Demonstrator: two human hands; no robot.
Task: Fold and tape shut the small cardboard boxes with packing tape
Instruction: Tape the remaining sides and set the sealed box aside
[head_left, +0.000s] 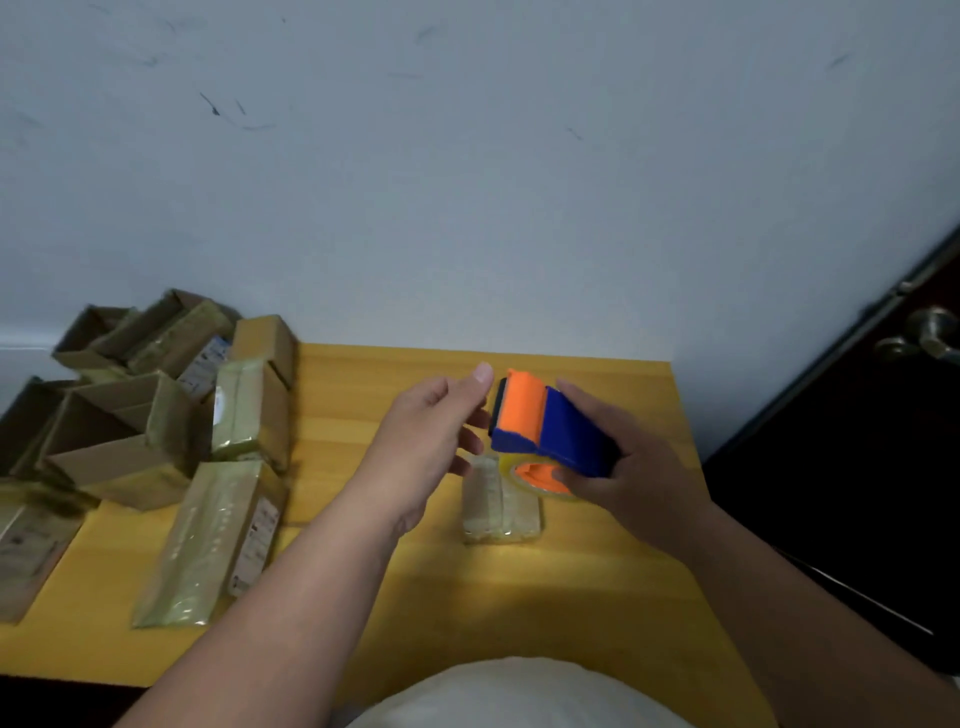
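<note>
Right hand (618, 467) clamped around the blue and orange tape dispenser (550, 426), held above the yellow desk (597, 571). Left hand (431, 431) spread loosely, fingers just beside the dispenser's front edge; contact cannot be confirmed. One small taped box (498, 506) lies on the desk directly beneath both hands. A pile of boxes (156, 415), some open, some taped, occupies the desk's left side

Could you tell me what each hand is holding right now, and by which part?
The right hand grips the tape dispenser by its blue body. The left hand holds nothing clearly; its fingers reach toward the dispenser's orange end.
</note>
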